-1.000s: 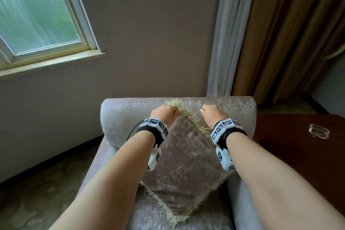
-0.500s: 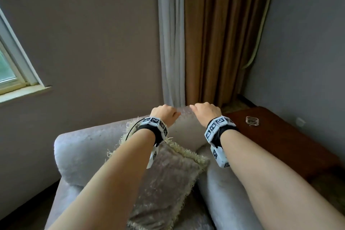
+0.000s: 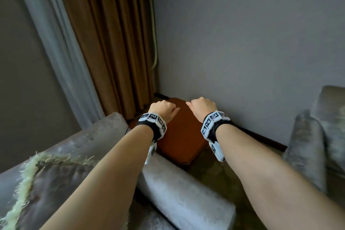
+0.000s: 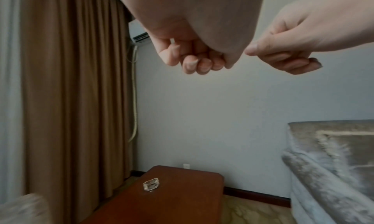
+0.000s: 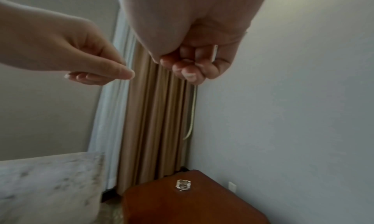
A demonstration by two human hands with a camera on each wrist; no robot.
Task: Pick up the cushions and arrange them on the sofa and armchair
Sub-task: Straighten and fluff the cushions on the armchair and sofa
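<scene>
A velvet cushion (image 3: 46, 183) with a pale fringe leans against the back of the grey armchair (image 3: 179, 198) at the lower left of the head view. My left hand (image 3: 164, 108) and right hand (image 3: 201, 105) hover side by side in the air over the side table, away from the cushion. Both have their fingers curled into the palm and hold nothing, as the left wrist view (image 4: 194, 59) and the right wrist view (image 5: 192, 67) confirm. A grey sofa (image 3: 308, 145) stands at the right edge, its end blurred.
A dark red wooden side table (image 3: 179, 136) fills the corner between armchair and sofa, with a small glass ashtray (image 4: 151, 184) on it. Brown and white curtains (image 3: 104, 43) hang behind the armchair. A grey wall (image 3: 242, 43) closes the corner.
Both hands let go of the cushion's top fringe and lifted away. The view swung right, from the armchair toward the corner table and sofa. The cushion stays on the armchair.
</scene>
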